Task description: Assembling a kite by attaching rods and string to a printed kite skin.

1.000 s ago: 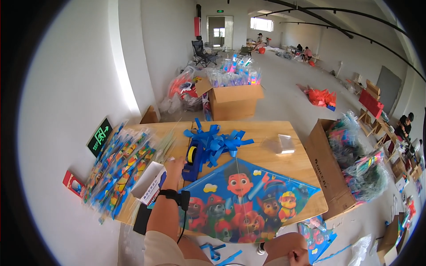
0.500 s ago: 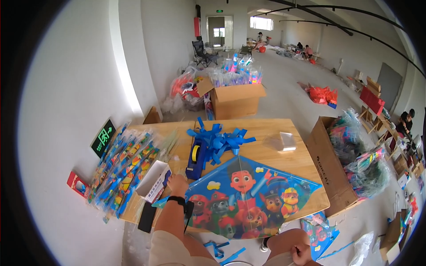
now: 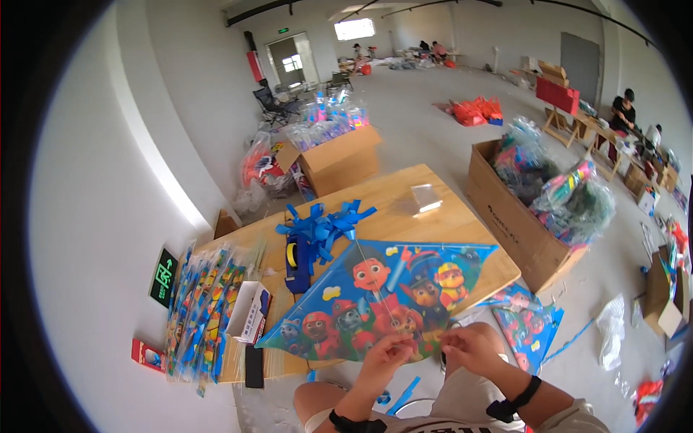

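Observation:
A blue kite (image 3: 375, 296) printed with cartoon characters lies spread over the front of the wooden table, its lower edge overhanging toward my lap. At that edge my left hand (image 3: 386, 357) is closed, thumb and fingers pinched together over the print. Close beside it, my right hand (image 3: 473, 350) is also pinched, its fingertips at the kite's lower right edge. What either pinch holds is too small to make out. Behind the kite are a blue tape dispenser (image 3: 297, 263) with yellow tape and a heap of blue ribbon strips (image 3: 325, 227).
On the left are a white carton (image 3: 249, 314), a black phone (image 3: 254, 366) and a pile of packaged kites (image 3: 206, 310). A clear plastic box (image 3: 426, 198) sits at the table's far side. A large cardboard box (image 3: 509, 216) of bagged goods stands right; more kites (image 3: 523, 332) lie below.
My left hand has left the spot beside the white carton and come to the kite's lower edge. My right hand has risen from my lap beside it. The view has swung right.

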`<state>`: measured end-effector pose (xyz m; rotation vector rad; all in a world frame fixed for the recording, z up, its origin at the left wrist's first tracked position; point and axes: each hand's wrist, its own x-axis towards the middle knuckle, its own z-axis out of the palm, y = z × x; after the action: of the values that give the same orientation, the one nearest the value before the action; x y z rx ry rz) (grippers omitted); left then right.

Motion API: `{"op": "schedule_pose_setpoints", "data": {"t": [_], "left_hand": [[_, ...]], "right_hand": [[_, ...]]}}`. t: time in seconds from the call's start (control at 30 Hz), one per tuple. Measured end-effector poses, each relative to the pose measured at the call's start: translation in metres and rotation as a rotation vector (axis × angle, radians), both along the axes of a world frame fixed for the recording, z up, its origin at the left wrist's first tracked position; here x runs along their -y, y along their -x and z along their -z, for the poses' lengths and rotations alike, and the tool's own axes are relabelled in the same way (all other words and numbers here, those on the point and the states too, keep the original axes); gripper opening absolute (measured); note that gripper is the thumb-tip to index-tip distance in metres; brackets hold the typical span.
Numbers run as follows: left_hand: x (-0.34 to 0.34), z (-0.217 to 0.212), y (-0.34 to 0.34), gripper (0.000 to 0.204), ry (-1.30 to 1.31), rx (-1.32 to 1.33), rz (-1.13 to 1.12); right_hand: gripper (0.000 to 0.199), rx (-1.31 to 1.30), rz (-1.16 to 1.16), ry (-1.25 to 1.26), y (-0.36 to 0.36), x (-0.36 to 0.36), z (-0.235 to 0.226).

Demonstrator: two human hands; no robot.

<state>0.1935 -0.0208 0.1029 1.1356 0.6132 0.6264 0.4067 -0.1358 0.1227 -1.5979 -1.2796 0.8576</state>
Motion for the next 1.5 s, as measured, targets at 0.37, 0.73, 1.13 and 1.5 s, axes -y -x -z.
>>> {"op": "schedule_pose_setpoints", "data": {"t": [0.37,0.73,1.13,1.5], "left_hand": [[0.069,0.014,-0.002,0.029,-0.053,-0.087,0.071],[0.071,-0.031,0.015,0.050,-0.601,-0.148,-0.140],[0.072,-0.048,0.018,0.010,-0.786,-0.181,-0.177],[0.066,-0.036,0.018,0.012,-0.475,-0.100,-0.090]], "right_hand": [[0.011,-0.013,0.002,-0.269,0.029,0.027,-0.008],[0.016,0.094,-0.047,-0.296,0.053,0.027,-0.055],[0.024,0.131,-0.109,-0.057,0.052,0.036,-0.032],[0.019,-0.307,-0.133,0.076,0.041,0.040,0.000]]}}
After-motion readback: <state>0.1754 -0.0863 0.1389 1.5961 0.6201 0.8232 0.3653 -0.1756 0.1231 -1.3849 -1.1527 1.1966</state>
